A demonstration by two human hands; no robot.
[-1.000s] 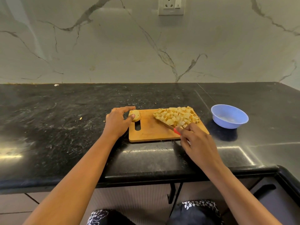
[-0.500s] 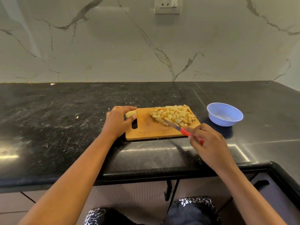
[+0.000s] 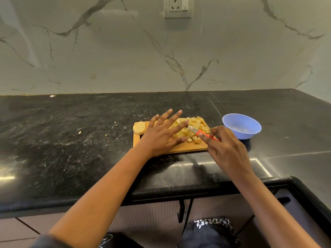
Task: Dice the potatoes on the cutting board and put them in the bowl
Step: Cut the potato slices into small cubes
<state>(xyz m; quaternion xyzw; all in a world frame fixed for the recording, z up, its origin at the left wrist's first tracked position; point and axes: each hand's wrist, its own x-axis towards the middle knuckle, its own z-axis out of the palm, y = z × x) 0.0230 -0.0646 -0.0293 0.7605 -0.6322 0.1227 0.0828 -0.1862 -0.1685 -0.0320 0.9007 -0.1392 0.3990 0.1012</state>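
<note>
Left hand [image 3: 161,138] left potato chunk [image 3: 139,127], fingers released, spread over diced pile [image 3: 198,122]; right hand [image 3: 227,151] grips knife [image 3: 198,131]. Likely scooping into bowl [image 3: 250,133] next.

One each: board [image 3: 189,148], bowl [image 3: 241,133], knife [image 3: 192,129], potato chunk [image 3: 139,127], diced pile [image 3: 199,125]; two hands: left hand [image 3: 161,136], right hand [image 3: 227,149].

Countertop [image 3: 71,140]: black speckled stone, glossy, rounded front edge, turning a corner at the right.
Backsplash [image 3: 107,59]: pale marble with grey veins, rising from the countertop's back edge.
Wall socket [image 3: 177,7]: white, set in the backsplash, cropped by the top of the view.
White scrap [image 3: 52,95]: at the countertop's back edge, left.
Pale crumb [image 3: 79,132]: on the countertop, left of centre.
Cabinet fronts [image 3: 152,217]: ribbed, beneath the countertop's front edge.
</note>
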